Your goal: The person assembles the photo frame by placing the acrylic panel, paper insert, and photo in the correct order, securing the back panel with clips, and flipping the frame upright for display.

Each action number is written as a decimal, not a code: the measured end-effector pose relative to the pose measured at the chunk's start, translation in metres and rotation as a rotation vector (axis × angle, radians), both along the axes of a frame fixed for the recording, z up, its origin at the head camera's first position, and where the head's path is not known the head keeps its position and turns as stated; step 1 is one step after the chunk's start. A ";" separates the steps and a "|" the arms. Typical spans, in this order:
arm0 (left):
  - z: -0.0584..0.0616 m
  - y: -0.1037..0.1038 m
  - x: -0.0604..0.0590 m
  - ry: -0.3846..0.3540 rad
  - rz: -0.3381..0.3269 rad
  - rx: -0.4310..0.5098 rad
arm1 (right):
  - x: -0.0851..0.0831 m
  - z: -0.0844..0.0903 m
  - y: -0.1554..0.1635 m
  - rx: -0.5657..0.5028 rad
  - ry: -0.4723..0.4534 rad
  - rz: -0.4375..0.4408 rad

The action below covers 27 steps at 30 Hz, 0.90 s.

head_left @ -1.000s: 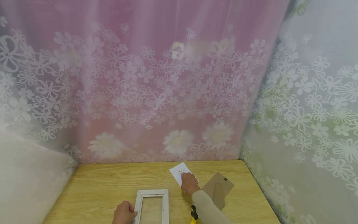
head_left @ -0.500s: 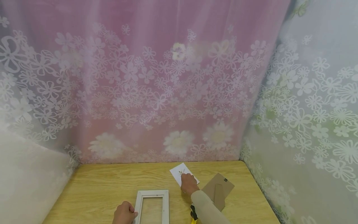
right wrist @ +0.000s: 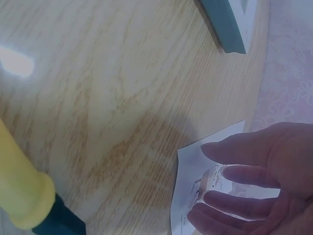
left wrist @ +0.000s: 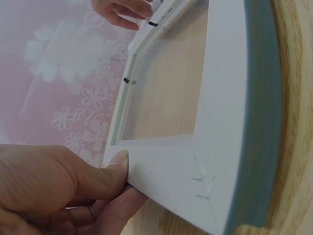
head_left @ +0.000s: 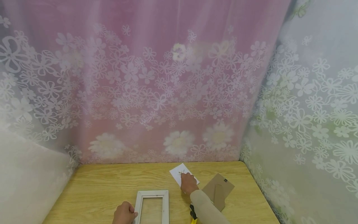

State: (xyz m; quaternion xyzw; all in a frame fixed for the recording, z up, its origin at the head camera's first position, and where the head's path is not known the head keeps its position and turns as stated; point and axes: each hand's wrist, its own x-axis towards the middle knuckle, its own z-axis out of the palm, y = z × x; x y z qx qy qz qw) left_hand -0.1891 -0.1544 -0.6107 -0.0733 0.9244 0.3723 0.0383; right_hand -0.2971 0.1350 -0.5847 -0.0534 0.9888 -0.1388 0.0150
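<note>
My left hand [head_left: 123, 212] pinches the left edge of a white picture frame [head_left: 165, 205], thumb on top and fingers below in the left wrist view. Its clear pane and small dark tabs along the inner edge show there, as does the frame's green-grey outer side. To the right and farther back, my right hand [head_left: 189, 183] is over a white card [head_left: 176, 172] printed with a small plant design. In the right wrist view its fingers [right wrist: 239, 203] are spread, loosely bent, over the card; no pinch on it shows.
A brown frame backing board [head_left: 227, 185] with a stand leg lies right of the right hand. Close to the right sleeve is a yellow-handled tool with a black part [head_left: 193, 213], partly hidden. Flowered curtains [head_left: 179, 93] hang behind and beside the wooden table [head_left: 106, 177].
</note>
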 end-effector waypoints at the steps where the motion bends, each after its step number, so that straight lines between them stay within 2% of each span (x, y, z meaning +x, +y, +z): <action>1: 0.000 -0.001 0.000 -0.011 -0.003 0.001 | 0.000 0.000 0.000 0.006 0.003 0.003; 5: -0.001 -0.002 -0.001 -0.040 -0.008 0.003 | 0.001 -0.002 0.001 0.018 0.014 0.007; 17: -0.003 -0.002 0.000 0.018 -0.009 0.003 | 0.001 -0.008 0.002 0.038 0.048 -0.023; 27: 0.001 -0.001 0.001 0.000 -0.011 -0.008 | 0.003 -0.008 0.002 0.064 0.084 -0.001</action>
